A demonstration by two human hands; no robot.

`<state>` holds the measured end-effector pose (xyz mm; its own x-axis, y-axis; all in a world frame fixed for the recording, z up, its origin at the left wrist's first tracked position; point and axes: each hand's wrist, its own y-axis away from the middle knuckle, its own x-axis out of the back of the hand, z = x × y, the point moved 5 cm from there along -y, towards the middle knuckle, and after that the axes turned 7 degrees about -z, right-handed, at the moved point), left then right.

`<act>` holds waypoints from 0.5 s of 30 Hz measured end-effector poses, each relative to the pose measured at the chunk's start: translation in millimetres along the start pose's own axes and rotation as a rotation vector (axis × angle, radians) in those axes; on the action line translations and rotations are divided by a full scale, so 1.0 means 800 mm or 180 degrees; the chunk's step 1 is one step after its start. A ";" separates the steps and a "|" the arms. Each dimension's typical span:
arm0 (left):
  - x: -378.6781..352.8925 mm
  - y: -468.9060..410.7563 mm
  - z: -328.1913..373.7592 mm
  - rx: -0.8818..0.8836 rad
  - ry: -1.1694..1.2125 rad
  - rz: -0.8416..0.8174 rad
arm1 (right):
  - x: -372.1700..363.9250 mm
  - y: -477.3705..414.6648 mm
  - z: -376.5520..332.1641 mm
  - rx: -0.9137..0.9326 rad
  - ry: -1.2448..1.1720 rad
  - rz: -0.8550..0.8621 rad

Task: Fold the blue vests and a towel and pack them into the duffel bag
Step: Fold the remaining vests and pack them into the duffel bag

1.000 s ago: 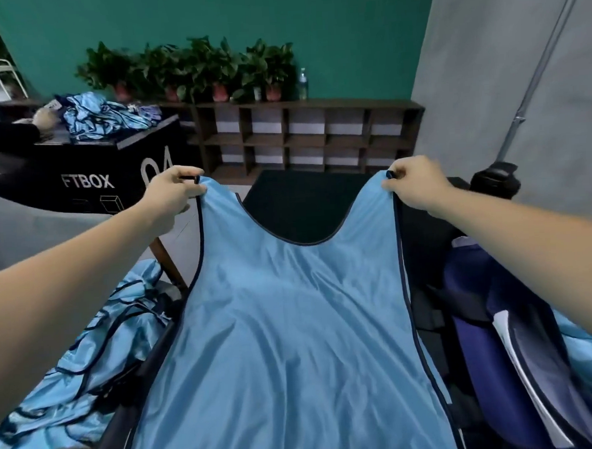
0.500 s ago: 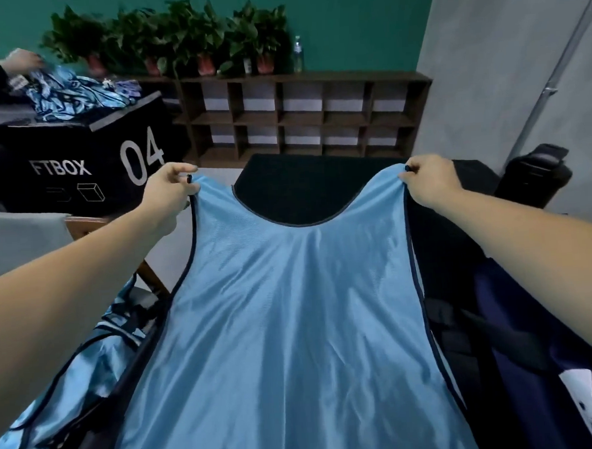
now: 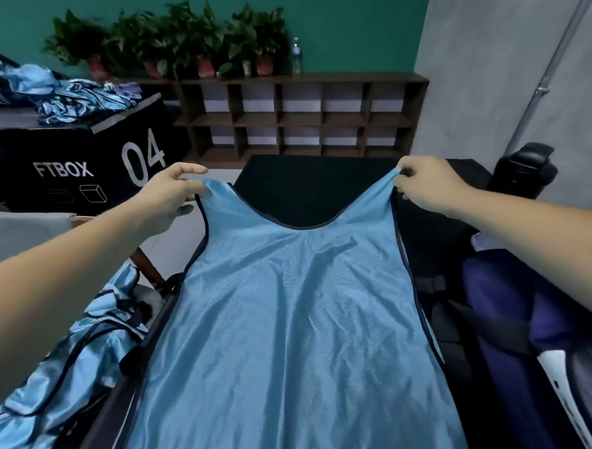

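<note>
Head view showed your left hand [image 3: 170,200] and right hand [image 3: 426,183] stretching a light blue, shiny mesh vest with dark navy edging [image 3: 293,327] over a black table top [image 3: 313,185]. You pinched the vest's left shoulder strap between the thumb and curled fingers of your left hand. Your right hand's fingers were curled around the right strap in the same way. Both straps were lifted slightly and pulled apart, so the scooped neckline opened between them.

The vest's long axis ran straight away from you. Its shoulder straps and neckline pointed toward the far end, and its hem was nearest you and ran out of the bottom of the frame. The cloth lay mostly flat with shallow wrinkles.

Just left of the vest, a crumpled heap of similar blue vests [image 3: 72,373] hung lower than the table edge. Just right of the vest sat a dark navy fabric duffel bag with black straps [image 3: 490,300]. Beyond the vest's left strap stood a black box printed "FTBOX 04" [image 3: 78,160], with more blue cloth [image 3: 75,95] piled on top. Beyond the neckline a brown wooden cubby shelf [image 3: 299,114] carried potted green plants [image 3: 175,41].
</note>
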<state>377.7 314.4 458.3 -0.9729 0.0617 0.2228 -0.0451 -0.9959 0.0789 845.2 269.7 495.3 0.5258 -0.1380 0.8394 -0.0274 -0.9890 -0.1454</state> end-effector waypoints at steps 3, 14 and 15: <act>0.009 0.031 0.019 -0.0045 -0.0052 -0.0107 | 0.014 0.032 -0.025 0.0262 0.0147 -0.0017; 0.028 0.184 0.059 -0.0846 -0.0513 -0.0351 | 0.058 0.194 -0.080 0.0817 -0.0218 0.0061; 0.026 0.200 0.060 -0.0908 -0.0525 -0.0350 | 0.060 0.207 -0.083 0.0849 -0.0232 0.0039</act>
<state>361.3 159.4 522.4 -0.9099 0.1564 0.3841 -0.2318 -0.9598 -0.1583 809.4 95.9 546.2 0.5868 -0.1361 0.7982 0.1857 -0.9369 -0.2962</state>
